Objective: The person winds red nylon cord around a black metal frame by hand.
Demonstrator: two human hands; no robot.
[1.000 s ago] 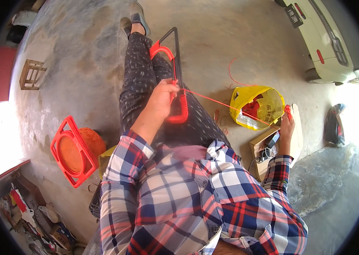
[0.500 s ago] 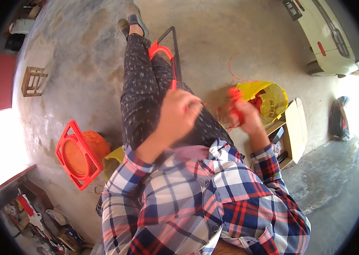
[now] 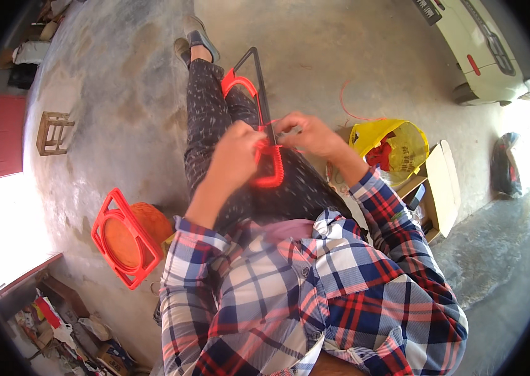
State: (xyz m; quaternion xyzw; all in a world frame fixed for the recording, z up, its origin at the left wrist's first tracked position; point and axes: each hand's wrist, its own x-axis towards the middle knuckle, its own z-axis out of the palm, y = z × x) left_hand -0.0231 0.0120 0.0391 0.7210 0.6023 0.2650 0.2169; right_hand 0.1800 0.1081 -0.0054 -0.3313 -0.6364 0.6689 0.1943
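Note:
Across my lap lies a narrow black frame [image 3: 261, 81] with red parts: a smooth red curve at its far end and a ridged, cord-wrapped-looking red loop [image 3: 270, 182] at its near end. My left hand [image 3: 235, 153] is closed at the frame's left side, its fingertips on the red stretch. From the right, my right hand [image 3: 309, 134] reaches over the frame with bent fingers, pinching at a thin red cord. The fingertips of both hands are partly hidden and slightly blurred. Beside my right leg, a yellow bag [image 3: 365, 133] holds red material [image 3: 380, 155].
On the floor to the left are an orange-red round container with a square frame [image 3: 121, 238] and a small wooden stool [image 3: 55, 133]. An open box [image 3: 442, 188] stands at the right, with a dark bag [image 3: 506, 166] beyond it. A pale vehicle [image 3: 481, 56] is parked at the far right.
My right hand has come left from beside the yellow bag to the frame; the red bundle it held no longer shows in it. My left hand has shifted slightly left, uncovering the near red loop.

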